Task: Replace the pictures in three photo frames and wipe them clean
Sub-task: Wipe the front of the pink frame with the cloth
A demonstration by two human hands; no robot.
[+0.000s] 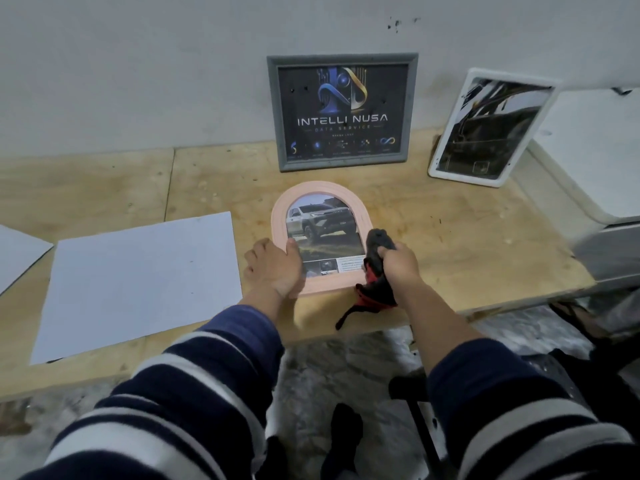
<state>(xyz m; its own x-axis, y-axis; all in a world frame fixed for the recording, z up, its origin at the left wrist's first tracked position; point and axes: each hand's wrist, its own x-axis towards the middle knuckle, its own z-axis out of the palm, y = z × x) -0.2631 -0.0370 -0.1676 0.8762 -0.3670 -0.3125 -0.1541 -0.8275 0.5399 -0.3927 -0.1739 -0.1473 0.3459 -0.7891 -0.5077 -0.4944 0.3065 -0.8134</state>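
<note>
On the worktop [450, 220], near its front edge: an arched pink frame [322, 188], held by 2 hands.
Left hand [273, 268] grips its lower left side, thumb on the picture; right hand [401, 263] has its fingers clenched round a black-and-red cloth [375, 275] against its lower right edge.

Left hand [273, 268] grips pink frame [318, 189]; right hand [399, 264] clutches cloth [378, 240].

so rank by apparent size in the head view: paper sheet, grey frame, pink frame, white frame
paper sheet
grey frame
white frame and pink frame: look about alike; the pink one is nearer the camera, so no ranking between them
</note>
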